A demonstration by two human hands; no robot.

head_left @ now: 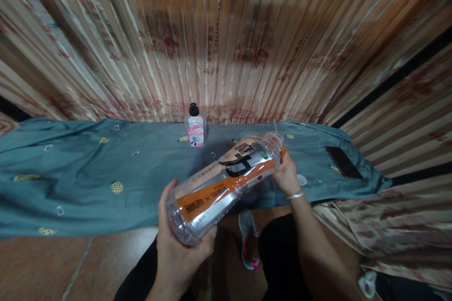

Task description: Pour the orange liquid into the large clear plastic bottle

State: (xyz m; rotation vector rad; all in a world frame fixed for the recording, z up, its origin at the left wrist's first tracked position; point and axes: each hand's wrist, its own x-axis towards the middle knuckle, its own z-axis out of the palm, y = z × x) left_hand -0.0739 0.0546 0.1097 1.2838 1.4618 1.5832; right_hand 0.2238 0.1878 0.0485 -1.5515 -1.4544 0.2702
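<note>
A large clear plastic bottle [226, 181] with an orange, black and silver label lies tilted in front of me, base toward me, neck away to the right. My left hand [176, 244] is wrapped round its base from below. My right hand [287, 171], a bracelet on its wrist, is closed round the neck end. What looks like a thin straw or stick juts up beside the bottle's mouth.
A teal patterned cloth [88, 174] covers a low surface ahead. On it stand a small bottle with a black cap and pink label [196, 127] and, at the right, a dark phone [343, 162]. Striped curtains hang behind. A grey and pink shoe [249, 240] shows between my legs.
</note>
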